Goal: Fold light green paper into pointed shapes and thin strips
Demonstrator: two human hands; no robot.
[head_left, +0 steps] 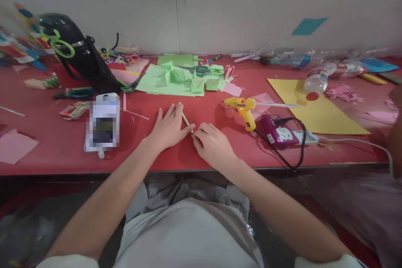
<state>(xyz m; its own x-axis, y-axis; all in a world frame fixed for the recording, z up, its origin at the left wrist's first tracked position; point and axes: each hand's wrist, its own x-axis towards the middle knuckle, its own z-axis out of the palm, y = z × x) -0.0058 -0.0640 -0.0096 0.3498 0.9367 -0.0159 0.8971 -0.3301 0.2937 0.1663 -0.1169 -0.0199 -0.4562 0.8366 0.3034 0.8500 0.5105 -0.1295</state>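
Note:
A thin green paper roll point(187, 120) lies slantwise on the red table between my hands. My left hand point(169, 125) rests palm down at its left side, holding the roll against the table with the index fingertip at the far end and the thumb near the close end. My right hand point(215, 144) is closed, its fingertips pinching the close end of the roll. The curled fingers hide the very tip. Beyond my hands, folded green paper pieces point(172, 73) and dark-handled scissors point(201, 69) lie on light green sheets point(150, 81).
A yellow glue gun point(240, 109) lies to the right, its cord running to a purple power socket point(278, 133). Plastic bottles point(315, 81) and a yellow sheet point(339, 113) are farther right. To the left are a phone point(103, 123) and a leaning black bottle point(83, 54).

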